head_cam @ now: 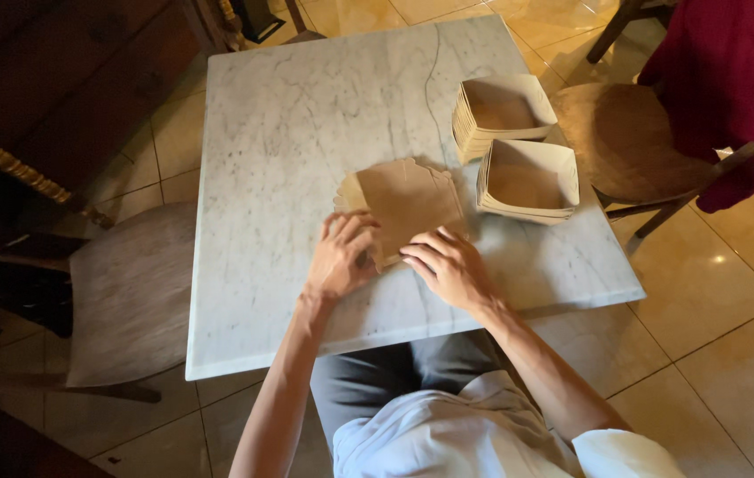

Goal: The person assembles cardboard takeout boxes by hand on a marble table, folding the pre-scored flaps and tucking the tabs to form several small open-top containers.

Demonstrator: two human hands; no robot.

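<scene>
From the head camera, looking down over the seated person's lap, both hands work at the near edge of a flat brown paper blank (405,202) lying on the white marble surface (288,133). The left hand (341,254) sits on the blank's near left corner, its fingers (352,232) curled and bunched together, pressing down on the paper. The right hand (449,267) lies just beside it, fingers stretched flat and close together over the near edge; whether they pinch a flap or only hold it down, I cannot tell. The blank seems to rest on other sheets of the same kind, their edges peeking out at its left.

Beyond it, toward the right edge of the surface, stand two stacks of folded paper trays (527,177), near each other and open upward. A wooden chair (133,292) stands at the left, another at the right.

To crease this fold well, I would keep one hand pinning the sheet while the other runs firmly along the line, edges kept square.
</scene>
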